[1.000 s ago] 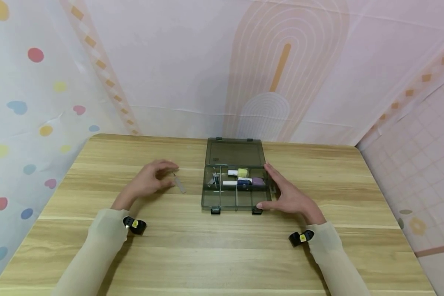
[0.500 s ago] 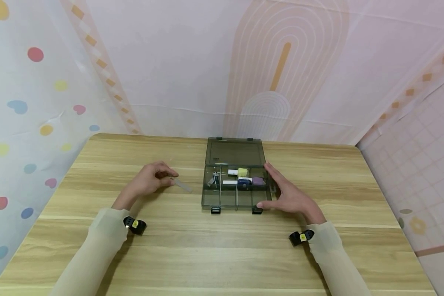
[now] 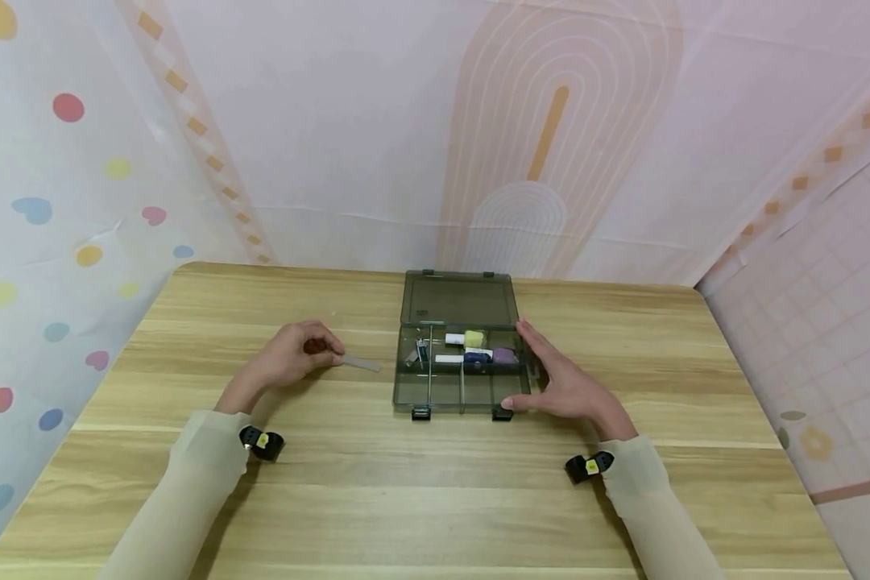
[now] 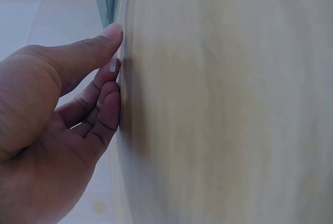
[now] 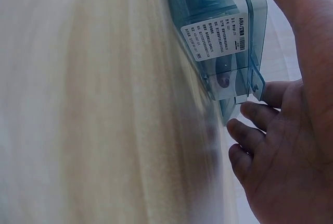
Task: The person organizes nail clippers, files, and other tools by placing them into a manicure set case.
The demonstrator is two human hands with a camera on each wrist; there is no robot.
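Observation:
A smoky clear compartment box (image 3: 406,399) lies mid-table with its lid (image 3: 458,300) folded back. Its far compartments hold small white (image 3: 454,339), yellow (image 3: 474,338), blue (image 3: 476,359) and purple (image 3: 505,355) pieces and some metal bits (image 3: 416,352). My left hand (image 3: 333,354) pinches one end of a thin clear strip (image 3: 361,365) just left of the box; the strip points toward the box. The left wrist view shows thumb and fingers (image 4: 115,52) closed on the strip (image 4: 113,63). My right hand (image 3: 532,366) rests along the box's right wall, thumb at the front corner, fingers fairly straight.
The wooden table (image 3: 435,499) is ringed by patterned fabric walls close behind and on both sides. Black wrist cameras (image 3: 261,443) sit on both sleeves. The right wrist view shows a labelled side of the box (image 5: 213,36) with my right hand (image 5: 276,130) against it.
The strip lay on the table by my left fingers; now those fingers pinch it and it has swung to point right at the box. The right hand and box stay put.

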